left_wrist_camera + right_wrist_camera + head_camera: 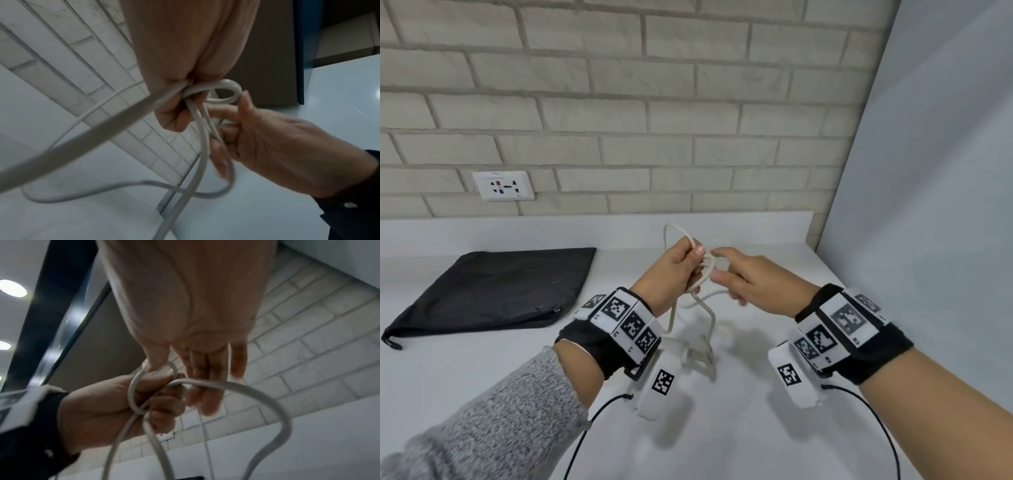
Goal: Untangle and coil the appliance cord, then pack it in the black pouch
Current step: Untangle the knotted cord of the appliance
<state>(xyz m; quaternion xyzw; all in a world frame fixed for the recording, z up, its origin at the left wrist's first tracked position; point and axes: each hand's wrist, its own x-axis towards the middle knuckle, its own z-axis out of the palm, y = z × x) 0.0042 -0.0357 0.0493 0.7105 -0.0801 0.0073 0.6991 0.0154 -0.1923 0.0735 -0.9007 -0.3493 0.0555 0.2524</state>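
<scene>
Two hands are working above the white surface (739, 445), both wearing black wrist straps with white marker blocks. Left hand (671, 270) is gripping the cord (710, 329), fingers (158, 415) curled tight round a bunch of pale strands, thumb pressing on top. Right hand (746, 281) is sitting just beside it, fingers (207, 386) mostly straight and a little apart, thumb and forefinger touching a small loop of the cord sticking out of the left fist; a clear pinch is not showing. In the left wrist view the small loop (226, 94) is standing out past the left fist, with the right fingertips against it. Strands are hanging down from the fist to the surface, one bending sharply, more cord lying slack underneath between the wrists. One thin loop is arcing up behind the left hand toward the wall. Black pouch (493, 291) is lying flat on the surface, well apart to the left, cord not in it. Further back a white wall socket (503, 185) is sitting on the pale brick wall (688, 102)
</scene>
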